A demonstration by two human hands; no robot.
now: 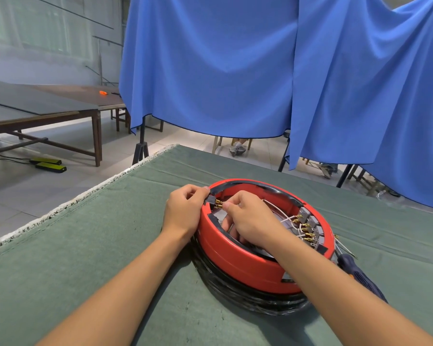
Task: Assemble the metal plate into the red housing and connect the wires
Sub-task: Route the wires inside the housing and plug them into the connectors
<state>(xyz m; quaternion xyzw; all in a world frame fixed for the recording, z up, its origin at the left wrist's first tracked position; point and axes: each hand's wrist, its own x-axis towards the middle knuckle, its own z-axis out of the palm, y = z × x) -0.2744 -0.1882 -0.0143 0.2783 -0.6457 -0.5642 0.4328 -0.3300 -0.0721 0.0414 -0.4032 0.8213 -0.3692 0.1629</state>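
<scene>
Forearms: both reach forward from the bottom edge over the green cloth [90, 245] toward the housing.
Red housing [238, 255]: sits on the cloth on top of a black ring, open side up, just ahead of the wrists.
Metal plate [221, 217]: appears already seated inside the housing; only small grey patches show past the hands.
Left hand [185, 211]: curled over the housing's left rim, thumb and fingers gripping a black connector block [209, 199] at the rim.
Right hand [250, 221]: reaches down inside the housing, fingertips pinching a brass terminal [219, 204] at the block.
White wires [283, 211]: run from the right hand toward a row of brass terminals along the right inner wall.
Screwdriver [360, 275]: lies on the cloth to the right, untouched.
Step in hand: likely the wiring stage, joining one terminal to the block.
Next move: seems to call for a straight, firm push with the block held steady, then a check that it seats.
</scene>
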